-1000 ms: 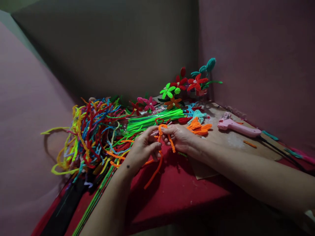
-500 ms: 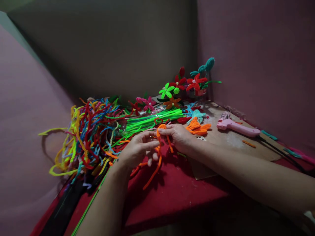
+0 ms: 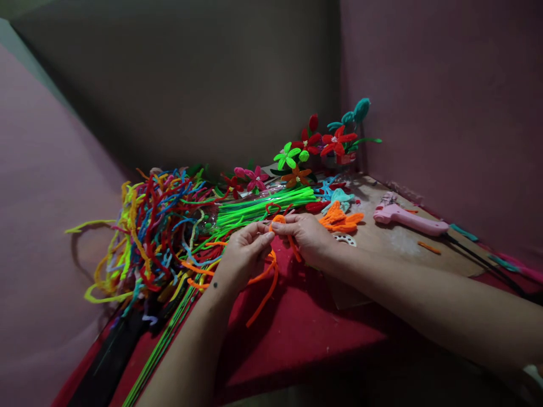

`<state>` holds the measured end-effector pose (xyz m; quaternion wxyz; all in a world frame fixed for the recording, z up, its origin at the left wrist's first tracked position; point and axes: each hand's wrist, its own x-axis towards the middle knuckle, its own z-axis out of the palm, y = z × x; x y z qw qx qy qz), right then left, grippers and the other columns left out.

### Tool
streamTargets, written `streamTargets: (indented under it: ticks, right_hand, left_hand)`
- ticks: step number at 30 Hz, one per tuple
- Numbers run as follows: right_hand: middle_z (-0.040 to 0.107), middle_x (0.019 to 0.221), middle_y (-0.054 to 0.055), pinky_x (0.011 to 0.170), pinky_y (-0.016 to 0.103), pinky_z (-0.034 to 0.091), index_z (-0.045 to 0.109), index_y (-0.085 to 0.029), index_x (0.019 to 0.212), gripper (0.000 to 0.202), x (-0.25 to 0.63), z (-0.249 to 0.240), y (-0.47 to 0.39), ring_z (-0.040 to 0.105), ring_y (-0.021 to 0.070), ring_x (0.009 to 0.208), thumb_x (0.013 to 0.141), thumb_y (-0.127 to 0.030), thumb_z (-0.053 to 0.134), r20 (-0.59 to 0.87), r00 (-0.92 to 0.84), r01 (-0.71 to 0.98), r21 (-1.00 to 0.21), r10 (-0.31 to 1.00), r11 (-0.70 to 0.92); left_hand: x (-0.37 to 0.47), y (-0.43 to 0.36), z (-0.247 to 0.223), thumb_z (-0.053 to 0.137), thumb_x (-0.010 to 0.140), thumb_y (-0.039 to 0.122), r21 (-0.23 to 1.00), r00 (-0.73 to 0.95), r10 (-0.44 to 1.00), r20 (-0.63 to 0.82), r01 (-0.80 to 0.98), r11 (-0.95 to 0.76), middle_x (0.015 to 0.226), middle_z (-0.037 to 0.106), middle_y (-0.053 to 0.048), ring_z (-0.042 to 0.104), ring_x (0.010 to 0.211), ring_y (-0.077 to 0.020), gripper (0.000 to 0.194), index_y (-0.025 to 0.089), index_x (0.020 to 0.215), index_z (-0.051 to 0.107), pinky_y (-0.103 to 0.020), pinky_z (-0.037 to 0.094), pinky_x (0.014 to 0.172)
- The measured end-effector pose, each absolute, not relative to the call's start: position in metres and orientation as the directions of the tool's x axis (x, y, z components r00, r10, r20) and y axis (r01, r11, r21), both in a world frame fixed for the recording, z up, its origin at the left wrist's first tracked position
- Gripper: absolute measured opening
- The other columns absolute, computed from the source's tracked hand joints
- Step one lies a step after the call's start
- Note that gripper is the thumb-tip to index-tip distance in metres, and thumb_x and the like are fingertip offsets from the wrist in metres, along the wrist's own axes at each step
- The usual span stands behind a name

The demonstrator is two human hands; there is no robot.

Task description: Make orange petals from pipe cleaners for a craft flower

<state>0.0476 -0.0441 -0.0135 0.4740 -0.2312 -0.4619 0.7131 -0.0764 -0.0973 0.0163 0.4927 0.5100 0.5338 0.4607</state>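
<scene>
Between my two hands is an orange pipe cleaner (image 3: 279, 219), bent into a loop at the top. My left hand (image 3: 248, 249) pinches its left side with thumb and fingertips. My right hand (image 3: 304, 234) holds the loop's right side between thumb and forefinger. Loose orange strands (image 3: 268, 299) hang below the fingers over the red cloth (image 3: 314, 345). Orange petal shapes (image 3: 340, 219) lie just beyond my right hand, near a white disc with holes (image 3: 344, 239).
A tangled heap of coloured pipe cleaners (image 3: 148, 232) lies left, beside bundled green stems (image 3: 267, 206). Fuzzy flowers (image 3: 298, 176) stand at the back. A pink glue gun (image 3: 411, 219) rests on a board (image 3: 390, 251) at the right, its cord trailing right.
My left hand's fingers have closed in from a looser spread to a pinch at the orange loop, and its wrist has shifted slightly right. My right hand has barely moved.
</scene>
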Motion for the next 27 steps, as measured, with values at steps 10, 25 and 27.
streamTargets:
  ticks: [10, 25, 27]
  right_hand:
    - [0.047, 0.049, -0.004, 0.048, 0.023, 0.027, 0.053, -0.014, 0.055, 0.027, 0.051, -0.018, -0.032, 0.037, 0.0064, 0.046, 0.067, -0.036, 0.063, 0.217, -0.308, -0.328, -0.938, 0.926, 0.11]
    - [0.049, 0.045, -0.004, 0.034, 0.02, 0.025, 0.066, -0.012, 0.067, 0.02, 0.057, -0.013, -0.036, 0.035, 0.0037, 0.035, 0.066, -0.032, 0.07, 0.113, -0.681, -0.18, -0.984, 0.724, -0.015]
    - [0.056, 0.051, -0.001, 0.035, 0.02, 0.032, 0.063, -0.013, 0.068, 0.018, 0.056, -0.012, -0.037, 0.045, 0.0065, 0.038, 0.068, -0.03, 0.068, 0.107, -0.672, -0.248, -0.965, 0.733, -0.086]
  left_hand:
    - [-0.081, -0.098, 0.015, 0.056, 0.077, 0.03, 0.984, 0.111, 0.992, -0.067, 0.173, 0.047, 0.048, 0.052, 0.006, 0.034, 0.027, -0.003, 0.014, 0.018, 0.08, 0.05, -0.013, 0.023, 0.028]
    - [-0.094, -0.094, 0.016, 0.061, 0.072, 0.033, 0.982, -0.068, 0.99, 0.124, 0.155, -0.113, 0.053, 0.06, 0.003, 0.043, 0.029, -0.0058, 0.021, 0.015, 0.08, 0.051, -0.016, 0.032, 0.028]
    - [-0.095, -0.094, 0.016, 0.06, 0.072, 0.032, 0.978, -0.075, 0.988, 0.133, 0.172, -0.118, 0.052, 0.06, 0.003, 0.044, 0.029, -0.0063, 0.02, 0.015, 0.08, 0.05, -0.016, 0.032, 0.028]
